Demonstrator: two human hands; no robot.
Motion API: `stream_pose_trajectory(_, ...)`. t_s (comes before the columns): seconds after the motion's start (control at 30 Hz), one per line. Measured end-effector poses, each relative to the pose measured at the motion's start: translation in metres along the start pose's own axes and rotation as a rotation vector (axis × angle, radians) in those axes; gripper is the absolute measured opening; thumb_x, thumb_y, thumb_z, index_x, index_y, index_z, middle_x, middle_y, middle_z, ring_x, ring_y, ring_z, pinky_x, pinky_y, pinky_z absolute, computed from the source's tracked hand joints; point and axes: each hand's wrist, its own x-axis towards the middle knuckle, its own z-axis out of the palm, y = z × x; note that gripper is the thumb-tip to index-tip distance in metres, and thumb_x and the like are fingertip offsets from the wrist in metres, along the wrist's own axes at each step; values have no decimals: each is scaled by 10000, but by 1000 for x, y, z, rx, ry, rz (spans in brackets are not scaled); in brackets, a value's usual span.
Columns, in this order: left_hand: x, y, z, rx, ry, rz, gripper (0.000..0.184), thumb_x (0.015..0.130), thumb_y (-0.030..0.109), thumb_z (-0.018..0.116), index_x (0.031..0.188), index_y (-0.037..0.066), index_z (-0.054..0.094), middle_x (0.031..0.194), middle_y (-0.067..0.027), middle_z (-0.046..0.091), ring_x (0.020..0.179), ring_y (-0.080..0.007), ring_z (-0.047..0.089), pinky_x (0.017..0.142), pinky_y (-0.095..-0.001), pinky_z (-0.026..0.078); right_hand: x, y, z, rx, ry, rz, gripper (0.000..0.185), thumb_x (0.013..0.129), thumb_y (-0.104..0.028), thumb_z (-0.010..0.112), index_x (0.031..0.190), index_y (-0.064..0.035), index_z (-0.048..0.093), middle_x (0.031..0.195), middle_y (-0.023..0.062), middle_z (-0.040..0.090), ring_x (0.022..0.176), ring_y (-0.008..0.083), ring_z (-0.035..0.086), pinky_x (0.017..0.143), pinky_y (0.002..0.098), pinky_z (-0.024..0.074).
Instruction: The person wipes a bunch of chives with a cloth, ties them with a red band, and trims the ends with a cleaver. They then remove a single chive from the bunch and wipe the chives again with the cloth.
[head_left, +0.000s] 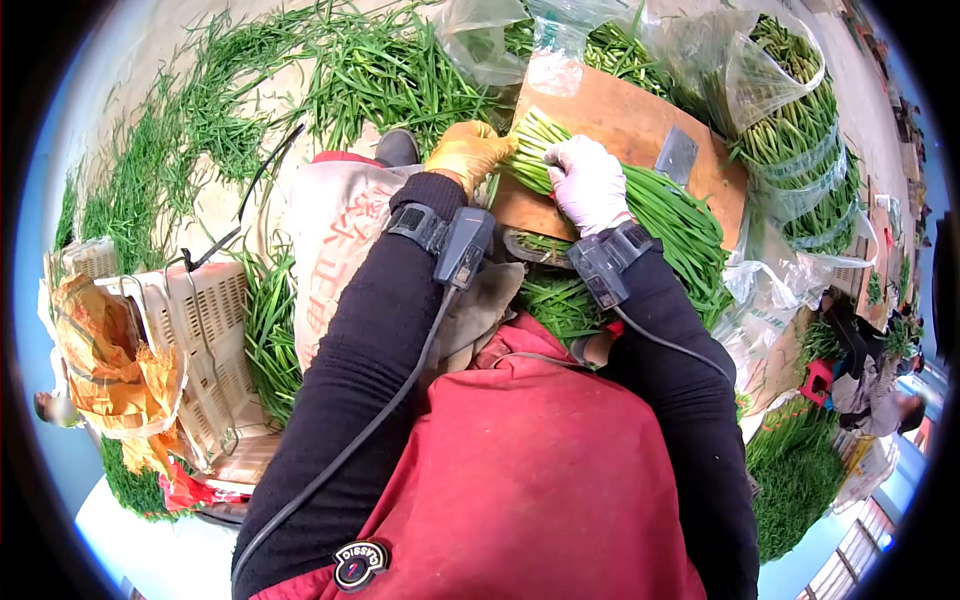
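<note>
A bunch of garlic chives (672,215) lies across a wooden board (615,110), its pale cut ends pointing left and its green leaves trailing to the right. My right hand (588,185), in a white glove, is closed over the bunch near the pale ends. In a yellow glove, my left hand (470,152) has its fingers pinched at the tips of those ends; exactly which stalks it grips is partly hidden. A flat grey metal piece (676,155) rests on the board to the right of my right hand.
Loose green leaves (395,80) cover the floor ahead and left. Plastic-wrapped bundles (800,140) stand at the right. A white crate (205,340) and an orange sack (105,340) are at the left. Another person (875,395) sits far right, near a red stool (817,382).
</note>
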Motion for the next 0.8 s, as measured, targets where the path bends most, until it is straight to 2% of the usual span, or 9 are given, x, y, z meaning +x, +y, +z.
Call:
stream_pose_trajectory(0.13, -4, 5, -3, 45, -43, -101, 252, 801, 211, 793, 771, 50, 602, 648, -38, 611, 484, -100, 474, 430, -249, 364, 5, -5, -5, -83, -91, 2, 126, 755, -138, 671, 878, -161, 689, 862, 78, 611, 879, 301, 605, 767, 424, 490)
stream_pose_trajectory(0.27, 5, -14, -3, -58, -91, 70, 214, 770, 108, 792, 720, 68, 588, 626, 3, 567, 504, -79, 443, 458, -249, 352, 6, -12, -7, -42, -100, -26, 162, 775, -150, 658, 930, -162, 703, 882, 90, 611, 893, 311, 605, 773, 428, 490)
stream_pose_trajectory(0.37, 0, -8, -7, -26, -147, 108, 202, 753, 69, 789, 722, 73, 590, 633, 22, 555, 531, -71, 449, 483, -239, 353, 10, -15, -8, 35, -138, -20, 191, 784, -167, 666, 969, -151, 710, 911, 106, 616, 923, 320, 607, 793, 426, 492)
stream_pose_trajectory(0.5, -4, -5, -8, -31, -191, 141, 181, 754, 64, 781, 732, 75, 601, 663, 26, 567, 545, -68, 455, 496, -234, 359, 29, -11, -10, 37, -285, -34, 166, 778, -193, 648, 915, -153, 731, 931, 141, 676, 909, 341, 647, 787, 448, 515)
stream_pose_trajectory(0.6, -2, -8, -9, -72, -212, 141, 148, 762, 64, 773, 761, 71, 625, 684, 28, 577, 553, -64, 459, 498, -233, 360, 50, -16, -18, 25, -535, 88, 179, 778, -167, 689, 948, -115, 718, 941, 145, 673, 938, 329, 645, 808, 406, 507)
stream_pose_trajectory(0.7, -4, -5, -9, -114, -200, 102, 111, 770, 61, 758, 831, 53, 665, 719, 15, 615, 573, -65, 486, 512, -225, 379, 60, -18, -22, -37, -569, 51, 197, 774, -174, 692, 956, -107, 721, 927, 149, 695, 918, 318, 665, 792, 408, 516)
stream_pose_trajectory(0.8, -3, -6, -8, -88, -213, 143, 100, 762, 46, 745, 833, 43, 675, 748, -1, 645, 595, -66, 512, 535, -217, 401, 66, -17, -24, -27, -631, 29, 204, 754, -182, 676, 941, -119, 727, 900, 142, 701, 896, 314, 672, 784, 403, 521)
